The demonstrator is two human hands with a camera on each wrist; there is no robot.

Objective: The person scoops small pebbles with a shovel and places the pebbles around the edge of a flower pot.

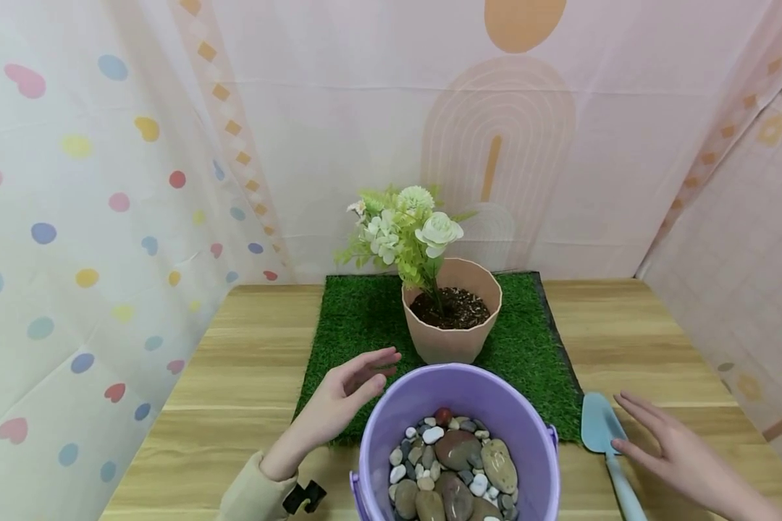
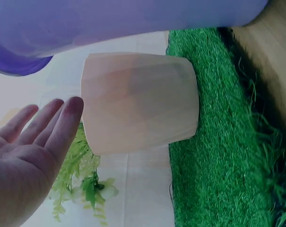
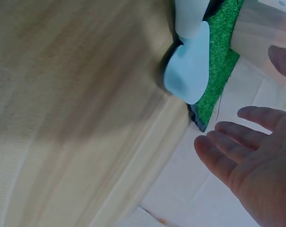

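Note:
My left hand is held in the air beside the far left rim of a purple bucket, its fingers loosely bent and holding nothing. Pebbles and larger smooth stones fill the bottom of the bucket. On the right, my right hand hovers over a light blue trowel lying on the table. In the right wrist view that hand's fingers are spread, apart from the trowel. Behind the bucket stands a pinkish plant pot with dark soil and white artificial flowers planted left of centre.
The pot stands on a green artificial grass mat, which lies on a wooden table. Patterned cloth hangs behind and at both sides. A small black clip-like object is by the left sleeve.

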